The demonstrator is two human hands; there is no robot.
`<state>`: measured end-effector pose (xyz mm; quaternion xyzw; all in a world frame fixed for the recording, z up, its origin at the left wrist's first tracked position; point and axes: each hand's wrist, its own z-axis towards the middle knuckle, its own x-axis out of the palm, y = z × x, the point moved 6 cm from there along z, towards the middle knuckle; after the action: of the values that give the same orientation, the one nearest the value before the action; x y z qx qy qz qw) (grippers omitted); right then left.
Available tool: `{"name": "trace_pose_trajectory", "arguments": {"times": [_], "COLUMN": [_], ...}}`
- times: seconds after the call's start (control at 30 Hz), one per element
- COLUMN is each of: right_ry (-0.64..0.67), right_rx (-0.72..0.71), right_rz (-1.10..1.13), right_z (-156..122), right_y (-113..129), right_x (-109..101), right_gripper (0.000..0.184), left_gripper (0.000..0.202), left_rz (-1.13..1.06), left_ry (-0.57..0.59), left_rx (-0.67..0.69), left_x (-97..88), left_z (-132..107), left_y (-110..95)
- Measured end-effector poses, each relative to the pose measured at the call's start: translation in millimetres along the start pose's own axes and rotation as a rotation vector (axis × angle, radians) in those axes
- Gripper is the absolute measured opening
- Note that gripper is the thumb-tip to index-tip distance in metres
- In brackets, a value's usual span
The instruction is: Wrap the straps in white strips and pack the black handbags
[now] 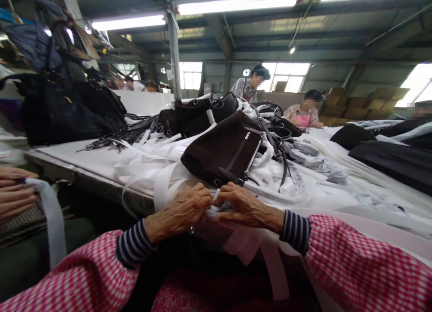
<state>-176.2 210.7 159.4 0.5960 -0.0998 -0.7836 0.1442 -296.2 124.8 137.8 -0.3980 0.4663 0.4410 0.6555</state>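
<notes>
My left hand [182, 210] and my right hand [241, 206] meet at the table's front edge, fingers curled and pinched together on a small bundle of white strip material [218, 205]. White strips hang down below my hands [266, 258]. Just behind my hands lies a dark brown handbag [222, 152] with a zip and metal fittings, resting on a heap of white wrapping strips [162, 168]. Both my sleeves are pink checked over striped cuffs.
More dark bags [199, 114] and loose straps [114, 138] lie further back on the long table [77, 156]. A large black bag [64, 107] stands at left. Another person's hand [15, 190] holds a white strip at far left. Other people sit behind; black fabric [394, 163] lies at right.
</notes>
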Motion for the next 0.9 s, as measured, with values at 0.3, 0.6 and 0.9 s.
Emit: {"name": "trace_pose_trajectory", "arguments": {"times": [0.3, 0.6, 0.9], "right_ry": [0.018, 0.247, 0.251], "right_rx": [0.114, -0.017, 0.314], "right_rz": [-0.212, -0.568, -0.302], "right_z": [23.5, 47.4, 69.9], "right_y": [-0.6, 8.4, -1.7], "right_x": [-17.5, -6.3, -13.4], "right_gripper": [0.017, 0.015, 0.012], "left_gripper": [0.025, 0.026, 0.026], "left_rz": [-0.086, -0.076, -0.110], "left_ry": [-0.072, -0.119, -0.213], "left_rx": [-0.035, -0.090, -0.139], "left_x": [8.5, 11.9, 5.4], "left_z": [-5.8, -7.1, -14.6], "left_y": [-4.0, -6.0, -9.6]}}
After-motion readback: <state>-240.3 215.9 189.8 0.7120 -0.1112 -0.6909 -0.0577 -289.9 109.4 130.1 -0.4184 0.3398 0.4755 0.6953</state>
